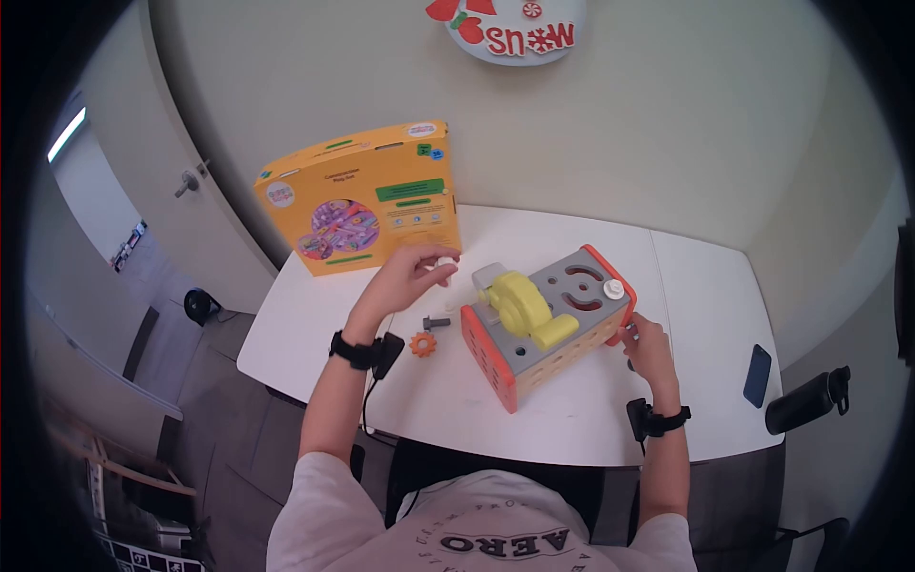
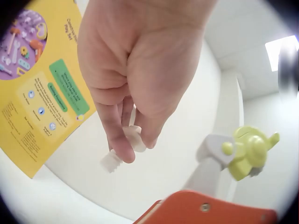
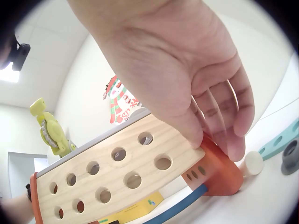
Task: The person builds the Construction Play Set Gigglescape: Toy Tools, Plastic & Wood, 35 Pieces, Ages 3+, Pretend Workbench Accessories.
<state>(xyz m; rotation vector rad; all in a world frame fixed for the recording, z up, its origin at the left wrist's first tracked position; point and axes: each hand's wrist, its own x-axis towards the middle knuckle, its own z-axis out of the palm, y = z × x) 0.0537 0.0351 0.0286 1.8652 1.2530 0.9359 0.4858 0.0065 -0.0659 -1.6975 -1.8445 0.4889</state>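
Note:
My left hand (image 1: 412,276) pinches a white toy screw (image 2: 111,161) between thumb and fingers, raised over the table beside the yellow carton. My right hand (image 1: 650,353) grips the right end of a toy toolbox (image 1: 548,355), thumb on its holed wooden side and fingers over the red end panel (image 3: 222,170). A lime-green toy tool (image 1: 522,305) sits on the box's grey top, towards the left. At the top's right corner is a white screw head (image 1: 614,289). Left of the box lie a grey bolt (image 1: 437,323) and an orange gear (image 1: 423,344).
A yellow carton (image 1: 362,205) stands at the back left. On the right are a phone (image 1: 758,376) and a black bottle (image 1: 799,410) at the table's edge. A teal holed strip (image 3: 279,140) and a blue strip (image 3: 175,209) lie near the box's right end.

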